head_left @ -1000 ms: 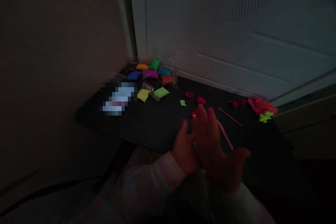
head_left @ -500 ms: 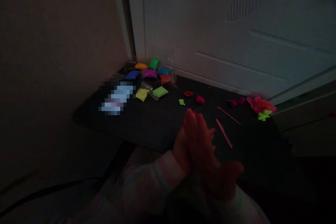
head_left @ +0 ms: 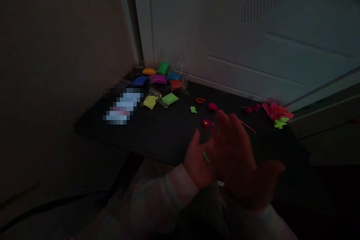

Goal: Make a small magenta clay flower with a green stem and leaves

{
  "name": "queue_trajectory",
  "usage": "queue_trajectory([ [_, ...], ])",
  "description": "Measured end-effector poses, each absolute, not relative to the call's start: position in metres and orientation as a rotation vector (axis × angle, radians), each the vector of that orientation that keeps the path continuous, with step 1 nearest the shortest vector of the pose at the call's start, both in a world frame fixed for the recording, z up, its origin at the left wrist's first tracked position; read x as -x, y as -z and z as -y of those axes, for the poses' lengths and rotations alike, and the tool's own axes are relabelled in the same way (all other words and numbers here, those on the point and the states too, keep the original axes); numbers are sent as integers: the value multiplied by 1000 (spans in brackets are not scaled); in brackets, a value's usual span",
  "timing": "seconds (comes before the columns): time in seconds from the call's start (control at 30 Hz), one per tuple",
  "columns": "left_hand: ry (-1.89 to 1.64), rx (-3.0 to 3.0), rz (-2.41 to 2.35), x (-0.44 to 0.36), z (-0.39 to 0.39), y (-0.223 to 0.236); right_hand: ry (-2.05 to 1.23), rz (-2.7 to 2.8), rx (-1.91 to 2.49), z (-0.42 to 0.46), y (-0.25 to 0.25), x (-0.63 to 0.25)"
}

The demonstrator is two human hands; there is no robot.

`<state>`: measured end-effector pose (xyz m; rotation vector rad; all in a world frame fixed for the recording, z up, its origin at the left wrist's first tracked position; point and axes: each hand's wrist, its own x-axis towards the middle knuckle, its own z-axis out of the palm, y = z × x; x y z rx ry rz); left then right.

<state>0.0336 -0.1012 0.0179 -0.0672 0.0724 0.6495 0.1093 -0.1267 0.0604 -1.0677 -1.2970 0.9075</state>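
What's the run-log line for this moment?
left hand: open, green strip on palm | right hand: open, overlapping left in view | table: small flower, yellow packet

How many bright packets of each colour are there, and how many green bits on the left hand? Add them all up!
Green packets: 2
Blue packets: 2
Yellow packet: 1
Orange packet: 1
Red-orange packet: 1
Purple packet: 1
Green bit on left hand: 1
Total: 9
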Motion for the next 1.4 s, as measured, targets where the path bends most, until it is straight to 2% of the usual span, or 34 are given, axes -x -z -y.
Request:
queue_trajectory([
  [0.07,-690,100,-54,-34,101,-19,-745,1335,1125,131,-64,-121],
  [0.17,-774,109,-121,-33,98,-19,-486,1675,1454,142,-59,-129],
  [0.27,-807,58,-194,-35,95,-17,-447,1928,1574,151,-43,-125],
  [0.4,-832,-77,-306,-39,96,-14,-445,1948,1587,150,-31,-127],
  [0.6,-1054,-883,-834,-29,96,-9,-205,2224,1737,135,-30,-173],
  [0.77,-758,-1909,-1076,-23,90,-5,-253,2327,1759,129,-20,-198],
  [0.87,-555,-2201,-1113,-29,90,-4,-306,2257,1772,128,-21,-210],
  [1.0,-414,-2350,-1150,-38,91,-5,-186,1963,2049,123,-23,-227],
  [1.1,-350,-2397,-1141,-44,90,-5,-102,1967,2231,119,-20,-230],
  [1.4,-372,-2398,-1129,-48,92,-2,119,1925,2342,117,-10,-225],
])
